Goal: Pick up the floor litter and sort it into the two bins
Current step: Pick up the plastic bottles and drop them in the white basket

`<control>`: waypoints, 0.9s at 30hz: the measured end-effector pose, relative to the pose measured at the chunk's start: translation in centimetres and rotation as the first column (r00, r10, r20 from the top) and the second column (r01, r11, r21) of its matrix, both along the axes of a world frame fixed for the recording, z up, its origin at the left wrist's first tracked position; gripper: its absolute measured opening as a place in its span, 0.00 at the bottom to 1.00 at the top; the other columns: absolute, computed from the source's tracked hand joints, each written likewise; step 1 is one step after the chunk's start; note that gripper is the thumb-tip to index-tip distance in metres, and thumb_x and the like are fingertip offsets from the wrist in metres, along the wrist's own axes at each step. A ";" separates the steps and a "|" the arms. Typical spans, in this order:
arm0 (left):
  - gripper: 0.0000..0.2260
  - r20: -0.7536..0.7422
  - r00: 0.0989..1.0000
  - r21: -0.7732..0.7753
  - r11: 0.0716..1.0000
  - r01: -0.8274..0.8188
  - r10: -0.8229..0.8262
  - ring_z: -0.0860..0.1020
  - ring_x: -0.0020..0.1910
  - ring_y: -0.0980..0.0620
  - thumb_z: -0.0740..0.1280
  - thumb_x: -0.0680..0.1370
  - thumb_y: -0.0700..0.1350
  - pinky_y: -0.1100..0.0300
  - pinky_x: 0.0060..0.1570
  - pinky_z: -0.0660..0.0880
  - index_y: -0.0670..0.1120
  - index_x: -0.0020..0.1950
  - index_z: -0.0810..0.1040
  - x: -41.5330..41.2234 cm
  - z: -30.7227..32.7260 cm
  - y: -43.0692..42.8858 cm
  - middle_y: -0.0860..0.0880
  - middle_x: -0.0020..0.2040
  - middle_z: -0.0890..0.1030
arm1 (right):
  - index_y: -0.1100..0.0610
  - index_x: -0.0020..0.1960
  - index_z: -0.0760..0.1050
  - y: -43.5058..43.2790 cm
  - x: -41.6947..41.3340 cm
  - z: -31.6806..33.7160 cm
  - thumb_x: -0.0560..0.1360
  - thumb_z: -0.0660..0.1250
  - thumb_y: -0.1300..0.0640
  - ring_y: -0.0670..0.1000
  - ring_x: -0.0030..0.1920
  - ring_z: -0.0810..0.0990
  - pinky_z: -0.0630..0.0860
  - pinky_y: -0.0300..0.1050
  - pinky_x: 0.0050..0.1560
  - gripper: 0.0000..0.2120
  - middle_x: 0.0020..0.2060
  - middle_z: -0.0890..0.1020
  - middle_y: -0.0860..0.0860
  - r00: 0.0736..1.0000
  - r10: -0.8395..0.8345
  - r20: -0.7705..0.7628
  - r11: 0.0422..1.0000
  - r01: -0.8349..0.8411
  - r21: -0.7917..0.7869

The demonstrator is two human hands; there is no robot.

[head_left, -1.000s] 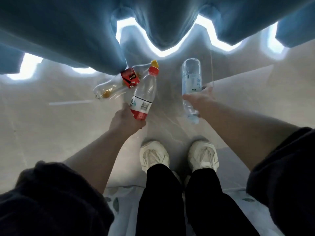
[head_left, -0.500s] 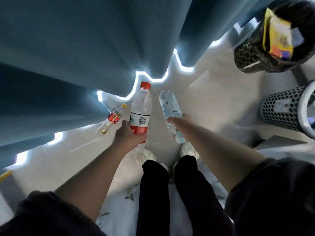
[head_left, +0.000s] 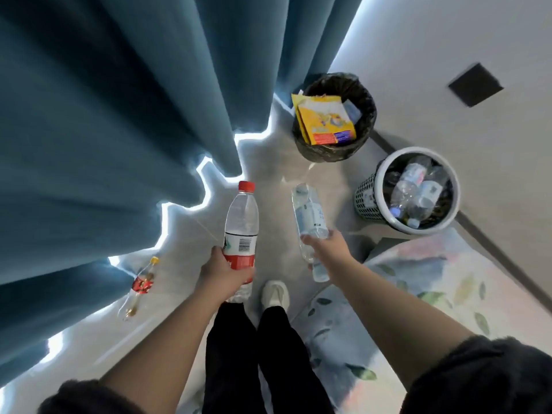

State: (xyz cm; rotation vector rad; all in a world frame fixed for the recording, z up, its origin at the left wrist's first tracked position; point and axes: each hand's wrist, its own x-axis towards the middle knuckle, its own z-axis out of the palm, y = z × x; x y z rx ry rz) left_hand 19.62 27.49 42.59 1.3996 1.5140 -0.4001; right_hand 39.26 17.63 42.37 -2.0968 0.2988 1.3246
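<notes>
Left hand: I grasp a red-capped water bottle, cap pointing far.
Right hand: I grasp a clear bottle.
Floor, left: cola bottle beside the curtain.
Far right: black bin, white bin.

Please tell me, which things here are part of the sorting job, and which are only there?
Job: left hand with red-cap bottle; right hand with clear bottle; cola bottle on floor; black bin; white bin.

Only there: curtain; rug; wall plate.
</notes>
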 end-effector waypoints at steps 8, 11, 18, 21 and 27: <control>0.28 0.030 0.964 0.011 0.964 0.266 -0.266 0.75 0.47 0.50 0.77 0.63 0.53 0.61 0.45 0.69 0.46 0.58 0.71 13.1 0.6 1.3 0.47 0.54 0.78 | 0.62 0.66 0.68 -4.5 10.1 1.1 0.71 0.72 0.56 0.58 0.48 0.81 0.79 0.50 0.43 0.27 0.55 0.79 0.60 0.960 -0.255 0.114 0.962 0.264 -0.071; 0.29 0.022 0.930 0.010 0.930 0.367 -0.367 0.77 0.52 0.47 0.76 0.62 0.53 0.58 0.50 0.74 0.45 0.59 0.73 18.2 -0.1 1.7 0.45 0.55 0.77 | 0.62 0.66 0.67 -5.5 14.0 0.6 0.71 0.72 0.56 0.56 0.48 0.80 0.77 0.48 0.41 0.27 0.57 0.78 0.59 0.928 -0.341 0.153 0.933 0.354 -0.069; 0.18 0.032 0.860 -0.090 0.855 0.510 -0.510 0.78 0.40 0.53 0.75 0.66 0.50 0.62 0.40 0.72 0.47 0.52 0.79 30.3 -3.9 -1.1 0.48 0.50 0.81 | 0.61 0.68 0.67 -8.5 24.0 -3.1 0.70 0.73 0.56 0.58 0.54 0.80 0.79 0.56 0.54 0.29 0.58 0.78 0.58 0.829 -0.511 0.229 0.848 0.530 -0.029; 0.17 0.029 0.833 -0.095 0.829 0.552 -0.552 0.79 0.41 0.51 0.74 0.66 0.51 0.62 0.40 0.71 0.47 0.53 0.80 36.6 -7.0 -2.8 0.49 0.48 0.83 | 0.59 0.69 0.66 -10.2 28.5 -6.1 0.70 0.74 0.55 0.57 0.55 0.78 0.77 0.56 0.58 0.31 0.59 0.78 0.56 0.822 -0.490 0.292 0.846 0.529 -0.070; 0.28 -0.049 0.798 -0.154 0.794 0.588 -0.600 0.76 0.53 0.47 0.74 0.69 0.49 0.57 0.48 0.72 0.46 0.65 0.68 46.3 -13.0 -6.3 0.46 0.58 0.77 | 0.58 0.72 0.61 -14.7 33.7 -11.4 0.70 0.73 0.54 0.60 0.61 0.74 0.73 0.55 0.61 0.35 0.64 0.74 0.58 0.837 -0.409 0.364 0.833 0.506 -0.226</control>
